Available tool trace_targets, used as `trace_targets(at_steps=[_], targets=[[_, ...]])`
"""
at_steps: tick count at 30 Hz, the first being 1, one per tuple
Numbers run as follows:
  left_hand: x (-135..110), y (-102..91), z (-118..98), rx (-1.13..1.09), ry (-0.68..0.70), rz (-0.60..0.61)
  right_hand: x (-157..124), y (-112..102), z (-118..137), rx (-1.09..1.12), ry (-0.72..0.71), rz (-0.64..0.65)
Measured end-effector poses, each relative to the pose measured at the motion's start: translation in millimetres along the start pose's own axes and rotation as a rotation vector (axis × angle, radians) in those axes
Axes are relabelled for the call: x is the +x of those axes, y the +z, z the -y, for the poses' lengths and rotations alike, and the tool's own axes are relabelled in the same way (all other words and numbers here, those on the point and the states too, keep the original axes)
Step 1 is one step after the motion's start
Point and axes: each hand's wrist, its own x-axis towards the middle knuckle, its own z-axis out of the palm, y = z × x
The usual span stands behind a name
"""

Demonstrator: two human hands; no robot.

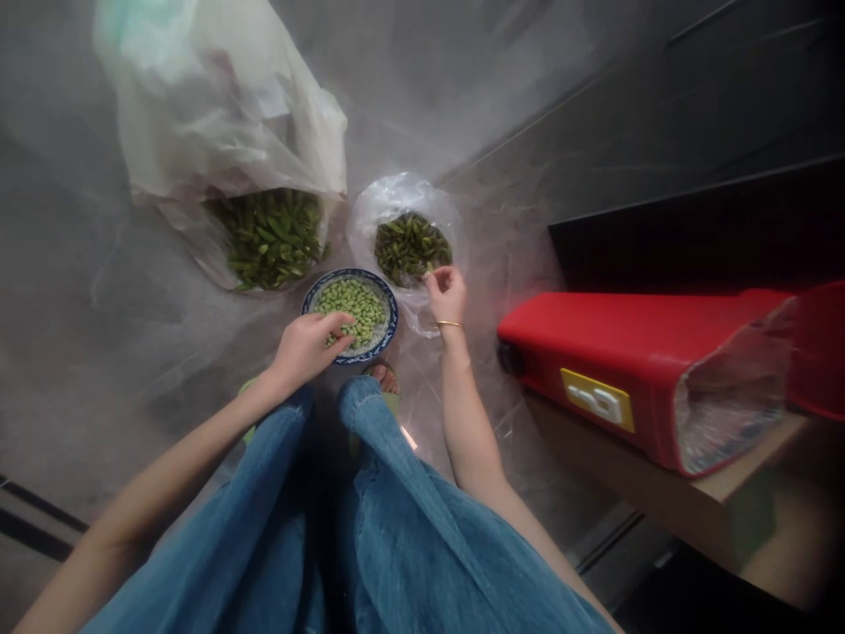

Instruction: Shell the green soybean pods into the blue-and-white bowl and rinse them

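Note:
A blue-and-white bowl (394, 324) of shelled green beans (360, 304) sits on the floor in front of my feet. Over its left side is my left hand (310, 345), its thumb and fingers brought together; whatever lies between them is hidden. My right hand (449, 291) pinches a small pale bean pod (429, 267) at the near edge of a clear plastic bag (370, 216). That bag holds a heap of dull green pods (410, 246). To the left, a large white plastic bag (198, 132) lies with its mouth towards me, full of green pods (274, 238).
A red bin (634, 326) with a yellow label and a clear liner lies on its side at the right, on a wooden stand (700, 502). Dark cabinet fronts (726, 114) run along the upper right. My knees in blue jeans (396, 519) fill the bottom.

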Motion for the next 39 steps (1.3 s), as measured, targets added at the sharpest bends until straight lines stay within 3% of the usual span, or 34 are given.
trace_targets(at_steps=[3, 7, 9, 11, 13, 17, 21, 23, 30, 34, 39], targets=[[5, -7.1, -1, -0.060, -0.031, -0.122, -18, 0, 21, 0.298, 0.040, 0.173], [14, -24.3, 0, -0.179, -0.022, -0.355, -52, 6, 60, 0.506, 0.058, 0.430], [16, -33.2, -1, -0.231, 0.021, -0.321, -67, 12, 80, 0.552, 0.045, 0.532], [16, -39.0, -5, -0.253, 0.054, -0.209, -78, 19, 95, 0.571, 0.027, 0.619], [13, -41.0, -9, -0.245, 0.054, -0.151, -85, 27, 106, 0.582, 0.023, 0.651], [7, -38.6, -13, -0.216, 0.030, -0.225, -89, 36, 110, 0.616, 0.105, 0.639], [5, -35.3, -8, -0.144, 0.108, -0.226, -93, 40, 106, 0.559, 0.211, 0.777], [6, -33.3, -5, -0.095, 0.151, -0.196, -97, 43, 105, 0.551, 0.217, 0.759], [6, -24.3, -4, -0.008, 0.182, -0.149, -112, 60, 104, 0.489, 0.149, 0.487], [3, -22.0, -3, -0.017, 0.139, -0.176, -115, 60, 104, 0.370, -0.023, 0.430], [1, -17.5, 0, 0.023, 0.149, -0.213, -116, 61, 100, 0.269, -0.080, 0.411]])
